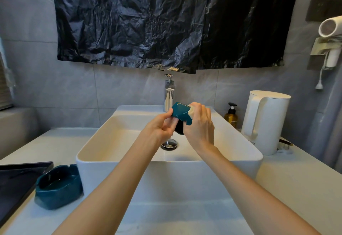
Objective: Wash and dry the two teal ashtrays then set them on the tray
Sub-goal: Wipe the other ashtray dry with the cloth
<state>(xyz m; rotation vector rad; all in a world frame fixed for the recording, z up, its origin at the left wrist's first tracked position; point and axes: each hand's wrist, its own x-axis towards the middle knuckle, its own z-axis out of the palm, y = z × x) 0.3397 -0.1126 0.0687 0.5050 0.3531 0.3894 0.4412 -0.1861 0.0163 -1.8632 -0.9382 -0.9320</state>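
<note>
- Grey tiled wall [64, 87] at the back, with a crumpled black plastic sheet [166, 22] hanging over its upper part.
- White table [296, 179] running from left to right under the wall.
- White rectangular sink [111, 170] standing on the middle of the table, its round metal drain [169, 144] at the bottom of the bowl.
- Black tray [11, 184] at the left edge of the table, only partly in view.
- White kettle [266, 122] just beside the right wall of the sink.
- White hair dryer [331, 26] in a holder on the right wall, well above the kettle.
- Second teal ashtray [59, 186] upright on the table, between the tray and the sink, touching or almost touching the tray edge.
- Left hand [159, 127] over the bowl, fingers curled, pinching the left end of the first teal ashtray [180, 112].
- Right hand [199, 125] close to it, fingers curled round a pale sponge [191, 111] and pressing it on the right end of the same ashtray.
- First teal ashtray held tilted above the drain, in front of the faucet [169, 94], clear of the sink.
- Chrome faucet upright on the back rim.
- Amber pump bottle [231, 115] between sink and kettle.
</note>
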